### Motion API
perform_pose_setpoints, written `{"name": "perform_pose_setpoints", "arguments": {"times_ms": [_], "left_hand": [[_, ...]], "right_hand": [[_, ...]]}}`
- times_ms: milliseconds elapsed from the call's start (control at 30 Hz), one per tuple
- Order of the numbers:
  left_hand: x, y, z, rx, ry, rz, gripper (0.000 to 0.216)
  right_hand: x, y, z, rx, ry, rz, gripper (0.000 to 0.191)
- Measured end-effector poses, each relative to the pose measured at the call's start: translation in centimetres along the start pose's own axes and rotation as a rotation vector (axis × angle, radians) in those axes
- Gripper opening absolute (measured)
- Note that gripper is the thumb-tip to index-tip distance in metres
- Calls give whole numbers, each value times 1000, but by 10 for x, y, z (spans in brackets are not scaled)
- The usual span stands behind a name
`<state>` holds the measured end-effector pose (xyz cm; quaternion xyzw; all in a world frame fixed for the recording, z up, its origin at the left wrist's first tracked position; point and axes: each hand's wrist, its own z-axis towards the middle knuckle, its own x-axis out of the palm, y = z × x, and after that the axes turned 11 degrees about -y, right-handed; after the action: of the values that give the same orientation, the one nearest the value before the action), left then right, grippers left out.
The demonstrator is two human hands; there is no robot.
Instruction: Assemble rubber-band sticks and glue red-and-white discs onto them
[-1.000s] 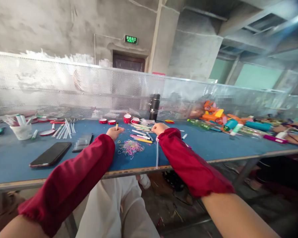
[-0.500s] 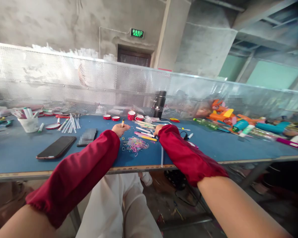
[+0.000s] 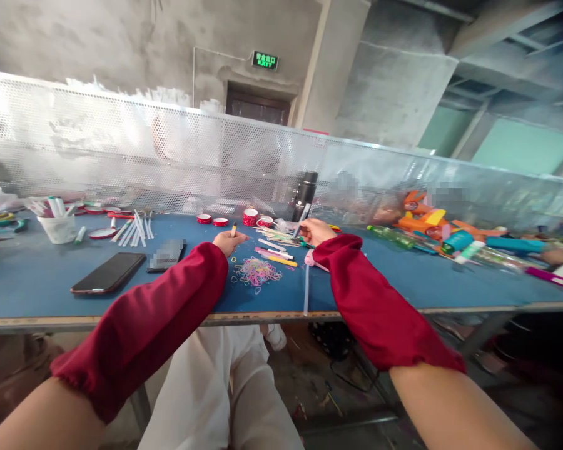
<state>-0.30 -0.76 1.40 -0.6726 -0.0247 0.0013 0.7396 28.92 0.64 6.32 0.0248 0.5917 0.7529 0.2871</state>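
Note:
My left hand [image 3: 228, 242] is closed around a short tan stick [image 3: 234, 230] with a dark end, held upright above the blue tabletop. My right hand [image 3: 316, 232] pinches a translucent white stick [image 3: 304, 214], tilted upward in front of the black bottle. Between and below the hands lies a loose pile of small coloured rubber bands [image 3: 257, 272]. Several pens, among them a yellow pen [image 3: 281, 260], lie between the pile and my right hand. Behind them is a heap of thin pale sticks [image 3: 278, 236]. Another translucent strip [image 3: 306, 290] reaches toward the front edge.
A black bottle [image 3: 304, 192] and red tape rolls [image 3: 250, 217] stand near the perforated metal screen [image 3: 182, 156]. Two phones, including a black phone [image 3: 107, 273], lie left. Farther left are a white cup [image 3: 59, 229] of markers and white strips [image 3: 134, 232]. Orange toys [image 3: 420, 222] lie right.
My right hand has lifted from the pens and sticks, moving slightly right and up, with a translucent white stick now visible in it. My left hand has stayed nearly still.

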Motion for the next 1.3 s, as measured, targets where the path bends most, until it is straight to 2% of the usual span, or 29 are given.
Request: {"name": "perform_pose_setpoints", "arguments": {"times_ms": [167,233,300,400,567,733,867,967,1100,1167,1300], "left_hand": [[-2,4,4,-2,31,9,16],[-3,6,6,4,44,28,17],[-4,9,8,13,69,37,17],[-4,10,10,9,107,25,19],[-4,6,5,2,136,8,26],[-2,2,-1,2,137,-5,31],[-3,5,4,47,136,-55,39],[-5,8,8,91,109,-81,43],[-4,8,9,115,51,-78,37],[-4,7,8,110,44,-79,33],[-4,7,11,78,49,-106,31]], "right_hand": [[23,-5,-45,11,133,276,10],[37,-9,-60,85,273,463,12],[51,-11,-71,131,393,547,16],[68,-11,-79,121,460,586,23],[85,-9,-83,67,441,599,29],[92,-12,-87,-6,389,581,30],[94,-14,-87,-60,437,500,33],[95,-16,-86,-124,443,436,31],[96,-16,-86,-198,445,392,30],[95,-16,-86,-196,437,402,29],[91,-17,-83,-81,348,492,32]]}}
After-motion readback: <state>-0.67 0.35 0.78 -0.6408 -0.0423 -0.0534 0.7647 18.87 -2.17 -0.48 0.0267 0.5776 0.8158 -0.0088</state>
